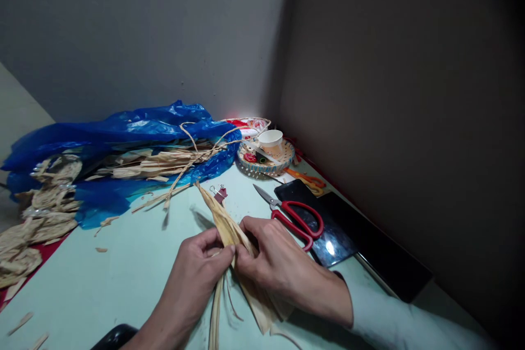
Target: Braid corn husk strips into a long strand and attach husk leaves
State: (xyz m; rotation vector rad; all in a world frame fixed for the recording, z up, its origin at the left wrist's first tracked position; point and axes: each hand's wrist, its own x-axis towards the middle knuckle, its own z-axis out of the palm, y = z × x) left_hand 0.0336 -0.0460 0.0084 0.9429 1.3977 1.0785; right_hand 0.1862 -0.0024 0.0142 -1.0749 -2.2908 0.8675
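A long, pale yellow dried leaf strip [223, 220] stands up between both hands, its narrow tip pointing away over the pale green table. My left hand [200, 262] pinches its left edge between thumb and fingers. On the other side, my right hand [266, 260] is closed on the same strip, thumbs nearly touching. The wider end of the strip [256, 306] spreads out below the hands, and thin split strands [216, 311] hang beneath my left hand. Some fingertips are hidden behind the strip.
Red-handled scissors [293, 219] lie partly on a phone [328, 240], beside a dark tablet [381, 251]. Behind are a maroon binder clip [219, 193], a woven basket [246, 167] holding a white cup [270, 139], orange scissors [307, 179], and a blue bag [143, 120] with dried leaves [159, 163].
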